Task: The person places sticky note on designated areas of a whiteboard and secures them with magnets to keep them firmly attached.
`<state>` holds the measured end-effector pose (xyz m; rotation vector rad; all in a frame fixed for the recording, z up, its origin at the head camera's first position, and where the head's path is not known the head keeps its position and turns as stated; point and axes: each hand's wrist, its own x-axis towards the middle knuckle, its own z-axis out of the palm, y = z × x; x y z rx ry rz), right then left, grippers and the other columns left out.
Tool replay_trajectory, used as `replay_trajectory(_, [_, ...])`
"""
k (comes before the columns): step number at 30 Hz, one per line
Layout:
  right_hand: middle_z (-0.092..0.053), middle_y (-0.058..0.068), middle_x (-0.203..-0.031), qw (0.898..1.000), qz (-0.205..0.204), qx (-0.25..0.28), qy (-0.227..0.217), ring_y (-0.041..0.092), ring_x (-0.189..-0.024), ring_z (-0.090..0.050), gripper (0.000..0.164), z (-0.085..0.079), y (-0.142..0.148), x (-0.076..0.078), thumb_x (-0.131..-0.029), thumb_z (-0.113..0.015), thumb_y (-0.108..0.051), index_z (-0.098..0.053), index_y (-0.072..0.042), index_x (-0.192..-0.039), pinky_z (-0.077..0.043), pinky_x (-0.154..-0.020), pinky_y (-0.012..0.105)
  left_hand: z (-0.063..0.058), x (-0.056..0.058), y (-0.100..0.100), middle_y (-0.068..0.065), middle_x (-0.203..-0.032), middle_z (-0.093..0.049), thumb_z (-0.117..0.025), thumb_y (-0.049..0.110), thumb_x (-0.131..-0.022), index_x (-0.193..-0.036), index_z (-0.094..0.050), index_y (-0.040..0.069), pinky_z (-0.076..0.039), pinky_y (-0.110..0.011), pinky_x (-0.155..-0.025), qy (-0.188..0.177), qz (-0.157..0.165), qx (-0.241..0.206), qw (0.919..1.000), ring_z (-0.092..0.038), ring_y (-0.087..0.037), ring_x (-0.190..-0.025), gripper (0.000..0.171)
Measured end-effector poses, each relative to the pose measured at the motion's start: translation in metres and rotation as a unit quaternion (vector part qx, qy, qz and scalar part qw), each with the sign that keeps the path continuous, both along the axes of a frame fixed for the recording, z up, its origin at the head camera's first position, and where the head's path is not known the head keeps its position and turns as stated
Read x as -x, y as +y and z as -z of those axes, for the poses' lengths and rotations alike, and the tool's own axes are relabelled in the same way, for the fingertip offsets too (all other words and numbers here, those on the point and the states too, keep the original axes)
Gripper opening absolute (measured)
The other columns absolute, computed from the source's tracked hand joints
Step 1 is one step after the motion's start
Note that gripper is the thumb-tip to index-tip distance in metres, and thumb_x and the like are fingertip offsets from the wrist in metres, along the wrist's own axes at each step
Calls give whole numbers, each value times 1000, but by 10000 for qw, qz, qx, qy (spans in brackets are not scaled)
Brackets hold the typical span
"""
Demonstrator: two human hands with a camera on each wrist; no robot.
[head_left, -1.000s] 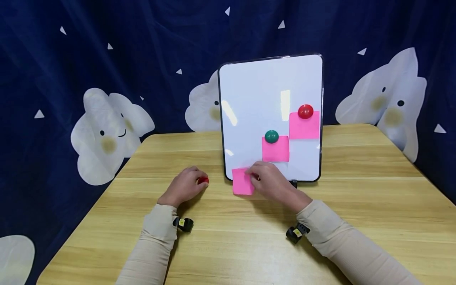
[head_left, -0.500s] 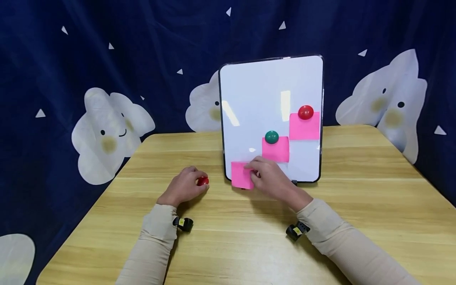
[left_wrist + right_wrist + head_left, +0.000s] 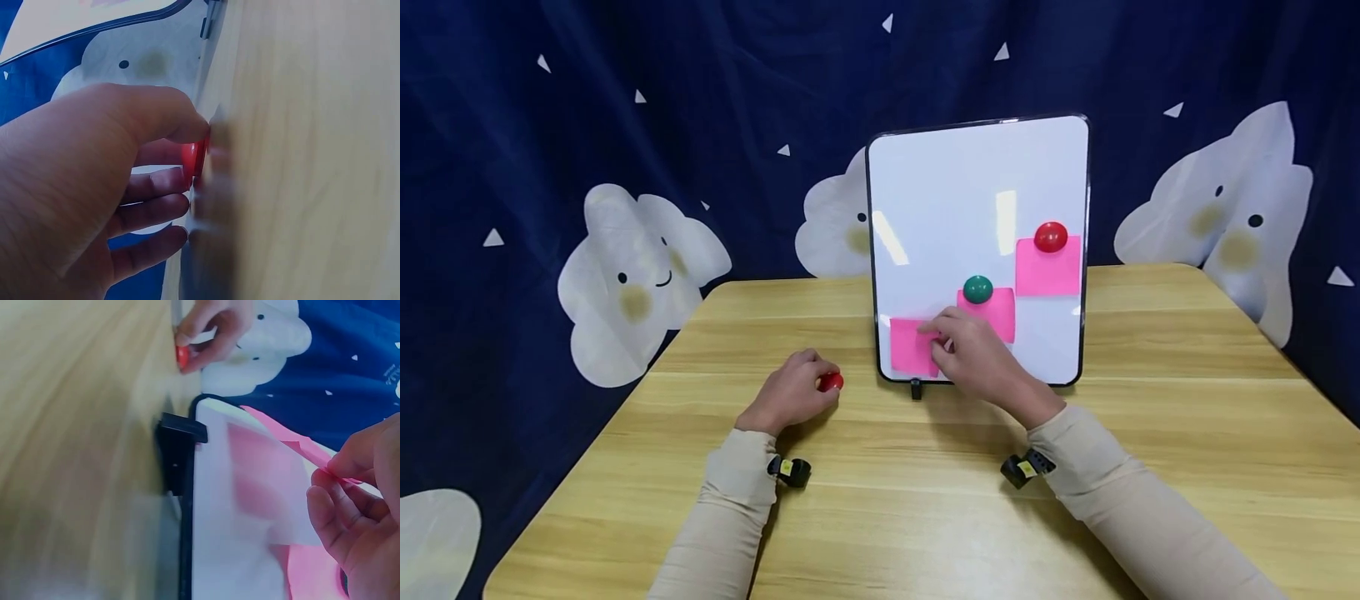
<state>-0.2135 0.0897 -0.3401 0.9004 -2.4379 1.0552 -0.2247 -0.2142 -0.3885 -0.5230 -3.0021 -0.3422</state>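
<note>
My left hand point(image 3: 790, 389) rests low over the wooden table and pinches a round red magnet point(image 3: 192, 157) between thumb and fingers, near the tabletop. A pink sticky note point(image 3: 912, 346) is pinched at its right side by my right hand point(image 3: 973, 354). The note hangs in front of the whiteboard's point(image 3: 940, 200) lower left corner. In the right wrist view it stands off the surface, with a pink reflection on the board. A green magnet point(image 3: 978, 289) sits at the top of a second pink note point(image 3: 992, 312), partly hidden by my right hand.
Higher on the right, another red magnet point(image 3: 1051, 237) sits on a third pink note point(image 3: 1048, 271). The board stands upright on black feet point(image 3: 916, 389) on the wooden table point(image 3: 880, 517). Behind hangs a dark blue curtain point(image 3: 737, 75) with cloud prints.
My right hand has raised the pink note from below the board's bottom edge to in front of its lower left corner. The left hand has stayed in place with the red magnet.
</note>
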Motion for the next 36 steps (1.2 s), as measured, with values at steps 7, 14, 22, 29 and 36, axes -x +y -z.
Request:
replay_trajectory(7, [-68, 10, -102, 9999, 41, 113, 124, 18, -84, -64, 22, -10, 1, 10, -90, -64, 5, -74, 2, -109, -57, -73, 31, 0, 1, 0, -4, -106, -59, -70, 25, -86, -111, -74, 12, -52, -38, -76, 46, -76, -42, 10000, -54, -21, -92, 28])
replay_trajectory(14, [-68, 10, -101, 9992, 184, 142, 333, 19, -83, -63, 22, -16, 1, 19, -89, -65, 5, -75, 1, -109, -56, -69, 30, -1, 4, 0, -2, -106, -59, -71, 29, -87, -111, -72, 13, -52, -37, -76, 96, -156, -81, 9998, -56, -19, -89, 29])
replay_trajectory(22, [-68, 10, -104, 9988, 273, 145, 374, 20, -84, -61, 24, -22, -1, 24, -89, -66, 5, -75, 0, -111, -55, -70, 30, -1, 4, 2, 1, -105, -59, -72, 33, -88, -110, -70, 16, -52, -36, -76, 230, -185, -322, 9990, -59, -17, -87, 28])
replay_trajectory(29, [-68, 13, -109, 9977, 364, 202, 544, 21, -79, -60, 26, -25, -1, 29, -90, -63, 5, -74, 2, -114, -53, -64, 31, -6, 5, 3, 3, -100, -58, -73, 30, -88, -110, -70, 15, -52, -33, -72, 272, -122, -890, 9956, -60, -13, -86, 27])
replay_trajectory(36, [-68, 13, -111, 9956, 512, 222, 760, 21, -79, -59, 28, -27, -4, 34, -89, -65, 4, -73, 3, -116, -51, -65, 31, -16, 7, 5, 4, -102, -58, -75, 27, -87, -107, -67, 15, -52, -32, -75, 626, 159, -1420, 9878, -61, -12, -88, 24])
